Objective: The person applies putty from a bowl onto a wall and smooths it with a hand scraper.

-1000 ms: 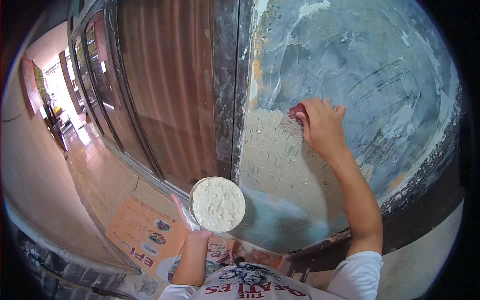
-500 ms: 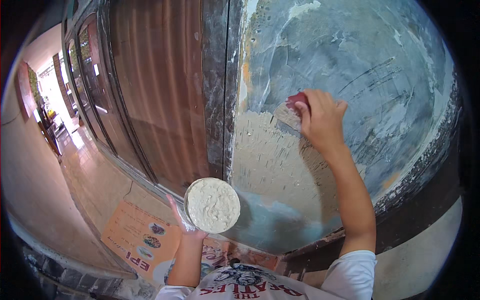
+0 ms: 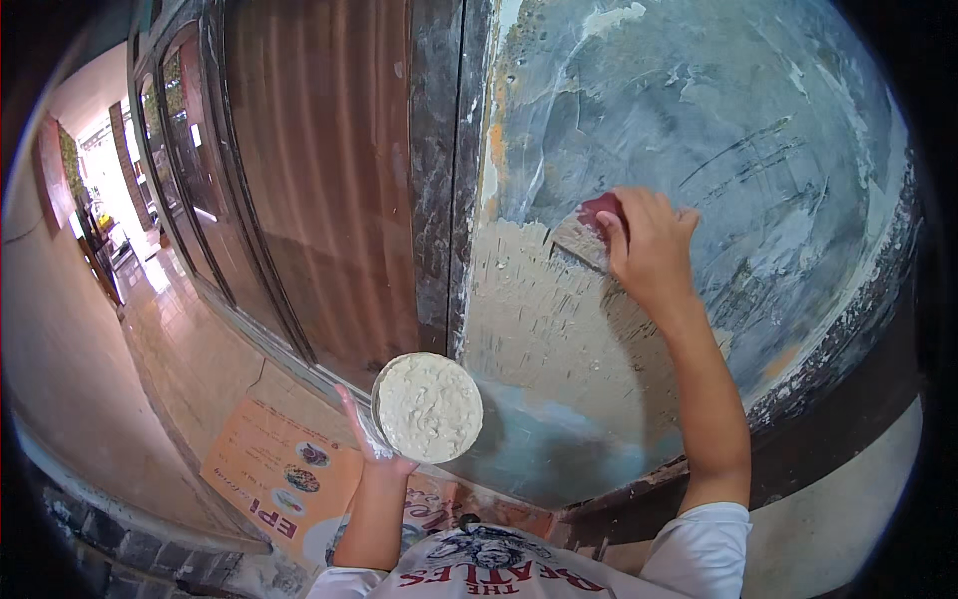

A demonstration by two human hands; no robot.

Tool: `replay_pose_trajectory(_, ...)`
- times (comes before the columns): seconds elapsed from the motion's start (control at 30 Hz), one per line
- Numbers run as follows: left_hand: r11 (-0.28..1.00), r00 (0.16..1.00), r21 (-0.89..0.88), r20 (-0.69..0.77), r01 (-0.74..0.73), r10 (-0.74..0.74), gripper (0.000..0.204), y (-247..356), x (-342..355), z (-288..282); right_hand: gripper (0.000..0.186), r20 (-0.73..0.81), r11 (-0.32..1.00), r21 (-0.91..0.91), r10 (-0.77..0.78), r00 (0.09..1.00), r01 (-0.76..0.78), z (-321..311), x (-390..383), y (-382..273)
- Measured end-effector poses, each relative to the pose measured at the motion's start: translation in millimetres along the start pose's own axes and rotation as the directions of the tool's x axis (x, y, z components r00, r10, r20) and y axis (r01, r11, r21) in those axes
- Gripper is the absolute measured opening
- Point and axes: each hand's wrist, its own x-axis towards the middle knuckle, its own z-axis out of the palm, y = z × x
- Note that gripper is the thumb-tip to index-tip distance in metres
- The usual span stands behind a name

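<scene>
My right hand grips a red putty scraper, its blade coated with pale paste and laid against the wall. Just below the blade, a beige layer of putty covers part of the blue-grey surface, streaked with small dark gaps. My left hand holds up a round tub of whitish putty from beneath and its left side. The tub is nearly full, with a lumpy top. White smears mark the left palm, and most of its fingers are behind the tub.
Left of the wall stands a dark wooden frame with a curtained brown panel. An orange printed banner lies on the floor below. A tiled passage leads to a bright opening at far left. A dark ledge edges the wall at lower right.
My right hand and the scraper have shifted slightly down and right along the wall. The tub in my left hand has moved a touch to the right.
</scene>
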Motion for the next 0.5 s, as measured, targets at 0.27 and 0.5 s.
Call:
replay_pose_trajectory(0.27,1.0,1.0,-0.022,-0.001,0.0,0.0,0.105,-2.9,1.5,-0.9,0.02,0.035,0.998,-0.061,-0.032,0.999,0.034,6.4,5.1,0.5)
replay_pose_trajectory(0.5,0.999,1.0,-0.046,-0.029,-0.005,0.004,0.106,-1.3,-4.1,0.1,0.019,0.055,0.999,-0.011,-0.034,0.998,0.035,17.5,-4.3,-10.4)
